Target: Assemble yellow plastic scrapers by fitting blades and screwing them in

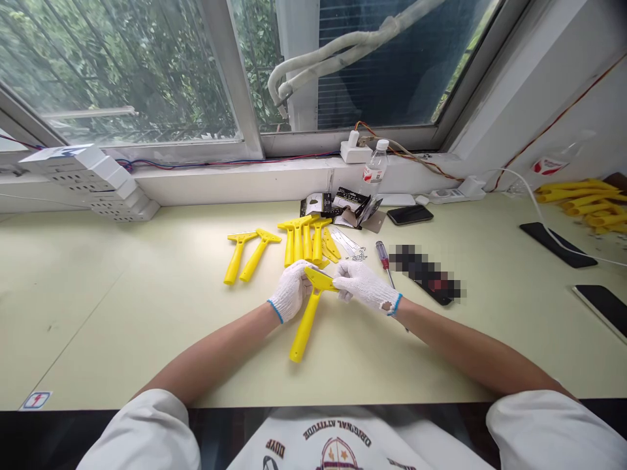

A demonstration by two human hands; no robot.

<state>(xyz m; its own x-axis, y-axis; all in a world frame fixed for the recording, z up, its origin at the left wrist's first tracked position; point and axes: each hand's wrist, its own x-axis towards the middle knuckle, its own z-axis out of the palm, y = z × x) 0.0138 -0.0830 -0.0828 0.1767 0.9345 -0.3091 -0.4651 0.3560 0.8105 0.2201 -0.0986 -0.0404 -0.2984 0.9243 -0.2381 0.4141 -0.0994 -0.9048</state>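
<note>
1. My left hand [290, 292], in a white knit glove, is closed around the yellow scraper [304, 328], just below its wide head. The scraper is lifted over the middle of the counter [122, 326], with its handle angled down toward the near edge.
2. My right hand [365, 286], gloved the same way, comes in from the right. Its fingers [344, 281] are closed on the scraper's head.
3. Ahead, two more scrapers [252, 254] lie side by side. Just right of them is a tight row of scrapers [298, 240], touching some metal strips [345, 241].
4. Behind those, near the back edge, are black-and-white packaging cards [337, 205] and a water bottle [375, 168].
5. Just beside my right hand lies a red-handled screwdriver [385, 260], next to a pixelated object [426, 274].
6. Yellow handles [582, 202] are piled at the far right corner.
</note>
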